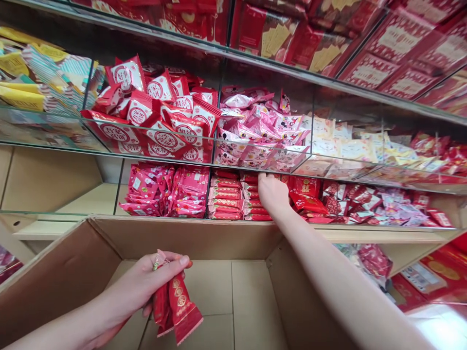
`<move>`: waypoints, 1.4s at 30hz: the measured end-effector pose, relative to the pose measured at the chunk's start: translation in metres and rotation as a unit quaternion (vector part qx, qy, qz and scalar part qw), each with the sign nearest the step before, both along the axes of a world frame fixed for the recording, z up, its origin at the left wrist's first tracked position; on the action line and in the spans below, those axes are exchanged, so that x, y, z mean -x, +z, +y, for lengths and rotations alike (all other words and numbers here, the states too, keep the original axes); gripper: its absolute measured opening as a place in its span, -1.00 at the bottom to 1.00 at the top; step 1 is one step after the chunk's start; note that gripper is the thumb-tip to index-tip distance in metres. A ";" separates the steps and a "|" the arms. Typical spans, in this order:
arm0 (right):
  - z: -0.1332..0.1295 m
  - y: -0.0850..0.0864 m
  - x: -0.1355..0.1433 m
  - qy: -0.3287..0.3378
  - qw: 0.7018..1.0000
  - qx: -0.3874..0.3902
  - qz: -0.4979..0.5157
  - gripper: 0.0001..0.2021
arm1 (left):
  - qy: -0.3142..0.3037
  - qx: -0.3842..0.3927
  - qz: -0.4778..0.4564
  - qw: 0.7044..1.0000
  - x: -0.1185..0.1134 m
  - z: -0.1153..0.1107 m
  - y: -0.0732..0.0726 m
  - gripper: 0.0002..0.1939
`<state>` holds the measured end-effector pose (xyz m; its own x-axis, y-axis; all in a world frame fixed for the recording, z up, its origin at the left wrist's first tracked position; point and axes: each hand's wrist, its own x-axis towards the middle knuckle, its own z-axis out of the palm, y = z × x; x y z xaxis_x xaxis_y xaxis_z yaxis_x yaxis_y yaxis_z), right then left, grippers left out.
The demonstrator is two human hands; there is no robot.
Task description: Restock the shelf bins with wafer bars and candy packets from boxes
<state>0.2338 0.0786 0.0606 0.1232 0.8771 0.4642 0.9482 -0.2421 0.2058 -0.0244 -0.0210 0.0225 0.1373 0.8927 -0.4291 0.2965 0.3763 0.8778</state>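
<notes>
At the near edge, left of the middle, the left hand (153, 279) is clamped on a few slim red packets (180, 304) with gold lettering, thumb pressed over their upper ends while the lower ends hang free. They are above an open cardboard box (186, 238), whose bare bottom shows beneath them.

Beyond the box's far wall, the right hand (273, 192) reaches into the lower shelf (386, 236). Its fingertips are hidden, so I cannot tell whether they are apart or closed on anything. Just to its left lie stacked red packets (225, 197), similar in look to the held ones. Farther left are bright pink packets (146, 187); to the hand's right come glossy red packets (308, 194), then red-and-white packets (346, 197).

Above this, behind a clear front panel, a row holds striped and yellow bags (54, 73) at left, round-label packets (160, 112), pink cartoon-print packets (255, 131) and pale wrapped packets (343, 148) toward the right. On the highest visible shelf are dark red packages (394, 39).
</notes>
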 end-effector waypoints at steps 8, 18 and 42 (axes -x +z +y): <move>0.002 -0.001 -0.009 -0.005 1.000 0.012 0.008 -0.74 | -0.023 0.012 0.019 0.999 -0.001 -0.001 -0.009 -0.54; -0.027 0.001 0.021 0.123 0.988 -0.037 0.084 -0.79 | 0.035 -0.020 -0.075 0.996 0.001 0.006 0.000 -0.46; -0.066 -0.031 0.071 0.389 0.609 0.304 0.621 -0.74 | 0.058 -0.103 -0.209 0.971 0.012 0.017 0.000 -0.79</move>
<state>0.1623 0.0123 0.0299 -0.5138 0.8579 -0.0036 0.2440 0.1422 -0.9593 -0.0367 -0.0045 0.0221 0.1538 0.9735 -0.1691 -0.1350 0.1902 0.9724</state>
